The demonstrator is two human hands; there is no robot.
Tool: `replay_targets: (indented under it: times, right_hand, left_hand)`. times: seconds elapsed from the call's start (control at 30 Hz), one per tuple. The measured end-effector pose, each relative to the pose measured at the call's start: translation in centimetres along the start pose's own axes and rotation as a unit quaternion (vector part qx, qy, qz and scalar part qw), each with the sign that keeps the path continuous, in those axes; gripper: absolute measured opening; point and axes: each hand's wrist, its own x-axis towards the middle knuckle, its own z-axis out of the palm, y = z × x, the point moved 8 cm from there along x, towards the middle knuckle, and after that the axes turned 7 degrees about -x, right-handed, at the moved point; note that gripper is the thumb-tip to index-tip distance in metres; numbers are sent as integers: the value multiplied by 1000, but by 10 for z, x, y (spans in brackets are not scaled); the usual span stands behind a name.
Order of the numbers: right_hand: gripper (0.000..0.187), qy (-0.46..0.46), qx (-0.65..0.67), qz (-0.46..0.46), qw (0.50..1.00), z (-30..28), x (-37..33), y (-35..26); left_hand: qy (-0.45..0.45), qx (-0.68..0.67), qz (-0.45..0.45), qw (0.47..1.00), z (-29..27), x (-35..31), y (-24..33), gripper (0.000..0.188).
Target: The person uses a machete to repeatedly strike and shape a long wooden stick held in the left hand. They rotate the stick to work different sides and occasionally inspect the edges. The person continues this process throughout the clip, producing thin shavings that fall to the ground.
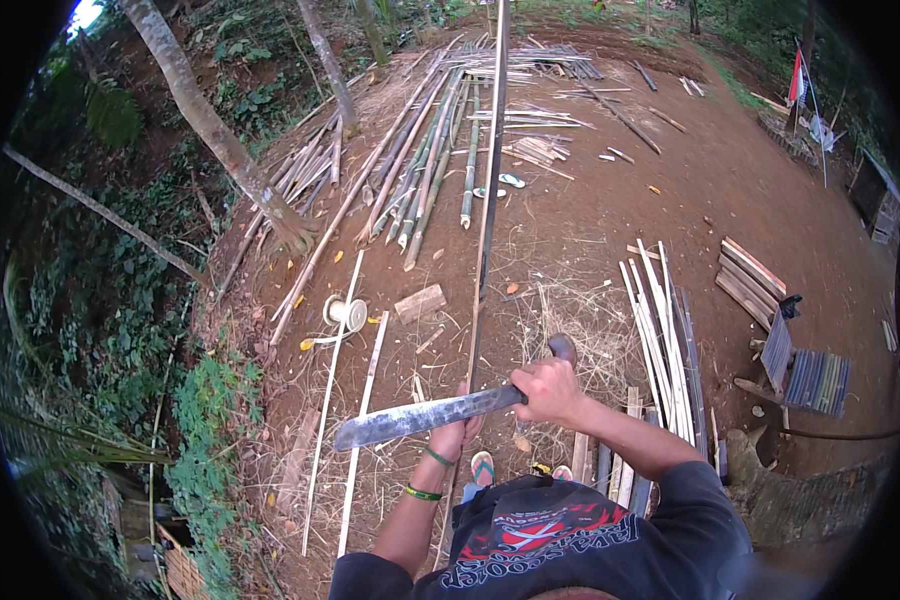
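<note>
My right hand (pixel 548 390) is closed round the dark curved handle (pixel 563 348) of a machete. Its broad grey blade (pixel 410 419) points left and crosses in front of my left wrist. My left hand (pixel 454 434), with green bands at the wrist, grips a long split bamboo pole (pixel 492 150). The pole runs from beside my body far out ahead, almost upright in the picture. The blade lies across the pole near my left hand; whether the two touch I cannot tell. Part of the left hand is hidden behind the blade.
Bamboo poles (pixel 435 165) lie piled ahead, near leaning tree trunks (pixel 205 110). Pale strips (pixel 660 330) lie to the right, two more strips (pixel 365 420) to the left. A white spool (pixel 348 314), a wood block (pixel 420 303) and shavings (pixel 580 325) lie on the dirt.
</note>
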Motion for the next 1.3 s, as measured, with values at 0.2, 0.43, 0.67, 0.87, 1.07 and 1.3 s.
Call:
replay_targets:
  times: [0.2, 0.43, 0.67, 0.87, 1.07, 1.3]
  right_hand:
    - [25, -51, -108, 12, 993, -21, 18, 50]
    - [17, -106, -126, 147, 975, -4, 14, 107]
    - [21, -138, 10, 364, 921, -12, -24, 159]
    - [18, -129, 27, 121, 984, 36, -34, 24]
    - [20, -137, -9, 137, 981, 20, -14, 43]
    - [21, -124, -32, 175, 976, 30, 2, 101]
  left_hand:
    - [27, 60, 9, 998, 9, -4, 26, 58]
    - [67, 92, -45, 993, 9, 0, 26, 58]
    - [-15, -58, -220, 974, 27, -25, -18, 57]
    - [-28, -62, -162, 984, 15, 0, -18, 44]
    - [31, -15, -118, 992, 5, 4, -5, 43]
    - [24, -46, -137, 989, 18, 0, -4, 54]
